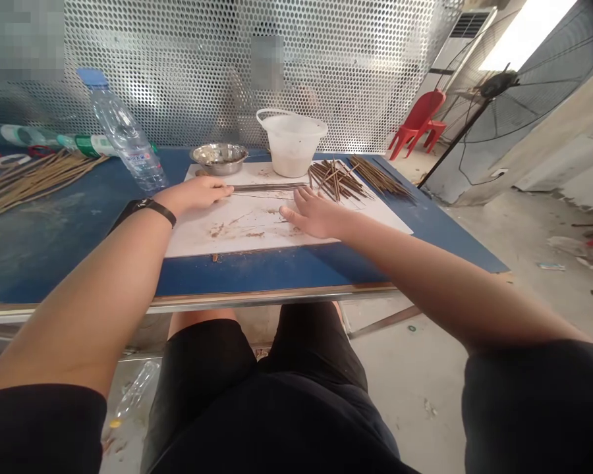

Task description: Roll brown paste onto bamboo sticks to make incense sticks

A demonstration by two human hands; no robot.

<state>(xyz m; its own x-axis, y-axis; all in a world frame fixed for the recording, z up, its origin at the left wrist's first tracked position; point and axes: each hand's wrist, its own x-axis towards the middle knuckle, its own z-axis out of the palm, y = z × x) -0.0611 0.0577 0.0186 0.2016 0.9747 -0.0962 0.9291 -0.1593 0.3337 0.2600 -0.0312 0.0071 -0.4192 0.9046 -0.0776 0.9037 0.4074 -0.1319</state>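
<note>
A few thin dark sticks lie lengthwise across a white board on the table. My left hand, a black band on its wrist, is closed over their left end, its fingertips together. At their right end my right hand rests palm down, fingers stretched out and thumb apart, the fingertips touching the sticks. A loose pile of short brown sticks lies just beyond my right hand. Brown crumbs are scattered over the board.
Behind the sticks stand a white bucket and a steel bowl. A tall plastic bottle is left of my left hand. Longer sticks lie far left, another bundle at right. A perforated metal panel closes the back.
</note>
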